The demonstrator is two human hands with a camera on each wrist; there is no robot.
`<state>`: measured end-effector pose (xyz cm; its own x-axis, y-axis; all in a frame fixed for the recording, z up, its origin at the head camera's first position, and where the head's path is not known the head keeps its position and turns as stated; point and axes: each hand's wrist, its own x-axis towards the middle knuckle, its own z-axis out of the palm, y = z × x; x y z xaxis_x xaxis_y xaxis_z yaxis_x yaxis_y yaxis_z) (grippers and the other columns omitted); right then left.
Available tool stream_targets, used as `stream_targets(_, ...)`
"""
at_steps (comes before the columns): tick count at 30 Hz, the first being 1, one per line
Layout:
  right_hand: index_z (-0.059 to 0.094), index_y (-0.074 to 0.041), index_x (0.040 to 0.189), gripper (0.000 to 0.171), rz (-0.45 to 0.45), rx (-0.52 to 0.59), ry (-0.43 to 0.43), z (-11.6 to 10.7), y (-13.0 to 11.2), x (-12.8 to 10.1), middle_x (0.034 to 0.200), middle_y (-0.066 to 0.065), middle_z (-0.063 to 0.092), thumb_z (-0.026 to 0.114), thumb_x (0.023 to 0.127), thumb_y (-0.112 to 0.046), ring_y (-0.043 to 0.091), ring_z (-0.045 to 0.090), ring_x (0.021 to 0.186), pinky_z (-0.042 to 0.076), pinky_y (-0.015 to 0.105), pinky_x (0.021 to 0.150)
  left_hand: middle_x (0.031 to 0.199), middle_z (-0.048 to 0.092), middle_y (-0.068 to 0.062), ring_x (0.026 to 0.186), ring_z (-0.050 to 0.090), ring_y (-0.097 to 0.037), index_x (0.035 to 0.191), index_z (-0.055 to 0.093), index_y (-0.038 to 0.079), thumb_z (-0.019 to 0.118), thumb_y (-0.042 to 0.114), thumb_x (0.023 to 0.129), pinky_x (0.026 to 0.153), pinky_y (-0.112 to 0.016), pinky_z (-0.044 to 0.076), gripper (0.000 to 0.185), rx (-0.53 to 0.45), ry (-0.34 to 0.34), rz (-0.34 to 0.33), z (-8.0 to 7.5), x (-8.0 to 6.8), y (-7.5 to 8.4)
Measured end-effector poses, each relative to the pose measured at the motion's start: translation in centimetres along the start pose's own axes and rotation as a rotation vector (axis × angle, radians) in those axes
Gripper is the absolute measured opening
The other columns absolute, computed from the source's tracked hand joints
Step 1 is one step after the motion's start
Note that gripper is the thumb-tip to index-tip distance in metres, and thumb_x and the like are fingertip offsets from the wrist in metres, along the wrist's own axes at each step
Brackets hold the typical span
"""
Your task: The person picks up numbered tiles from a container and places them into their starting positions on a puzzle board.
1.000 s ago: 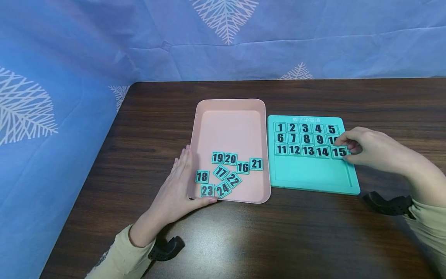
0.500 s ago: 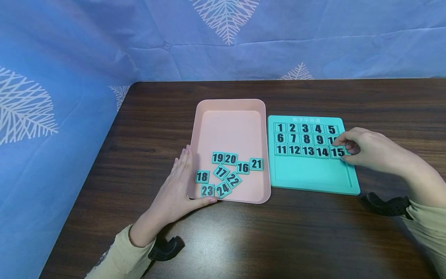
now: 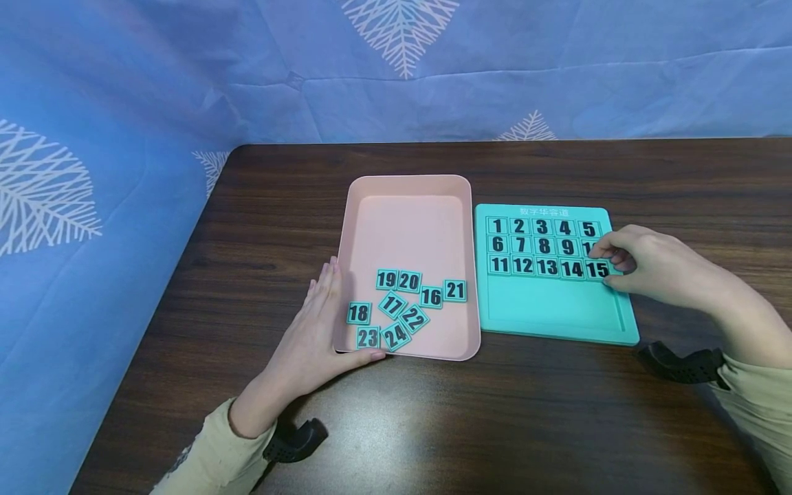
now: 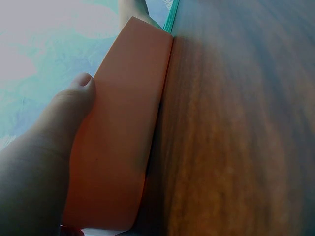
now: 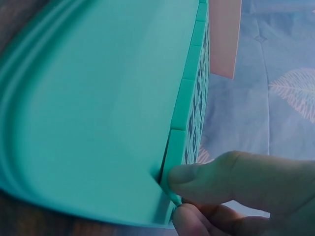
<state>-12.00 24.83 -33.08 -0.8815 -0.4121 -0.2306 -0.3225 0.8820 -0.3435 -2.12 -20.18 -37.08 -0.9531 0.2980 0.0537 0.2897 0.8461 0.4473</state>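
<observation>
A turquoise number board lies on the table at right, with rows of tiles numbered 1 to 15. My right hand pinches the 15 tile at the right end of the third row. In the right wrist view, the thumb lies on that tile's near side, and a dark gap shows beneath its edge. Part of the 10 tile is hidden by the fingers. My left hand rests against the near left corner of the pink tray, fingers straight along its side and thumb along its front.
Loose tiles 16 to 24 lie in the tray's near half, such as the 21 tile by its right wall. Tray and board stand side by side on a dark wooden table. A blue patterned cloth hangs behind.
My right hand has shifted slightly left, and the 15 tile with it, so that it sits closer to the 14 tile. The left hand has stayed in place.
</observation>
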Motion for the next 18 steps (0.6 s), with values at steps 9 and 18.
stream_targets(9, 0.059, 0.003, 0.111, 0.033, -0.014, 0.007, 0.016, 0.18, -0.06, -0.02, 0.099, 0.012, 0.052, 0.071, 0.081, -0.003, 0.022, 0.049, 0.084, 0.045, 0.038, 0.067, 0.16, -0.003, -0.008, 0.145, -0.005, -0.015, 0.152, -0.007, 0.011, 0.063, 0.076, 0.07, 0.117, -0.041, 0.007, 0.126, -0.008, 0.004, 0.012, -0.03, 0.01, 0.0)
stream_targets(18, 0.058, 0.003, 0.112, 0.034, -0.003, 0.018, 0.008, 0.23, -0.05, -0.01, 0.101, 0.014, 0.051, 0.071, 0.082, -0.004, 0.024, 0.05, 0.086, 0.046, 0.039, 0.068, 0.16, -0.002, -0.009, 0.145, -0.005, -0.015, 0.152, -0.008, 0.011, 0.064, 0.076, 0.069, 0.117, -0.041, 0.007, 0.128, -0.005, 0.007, 0.013, -0.02, -0.01, -0.03)
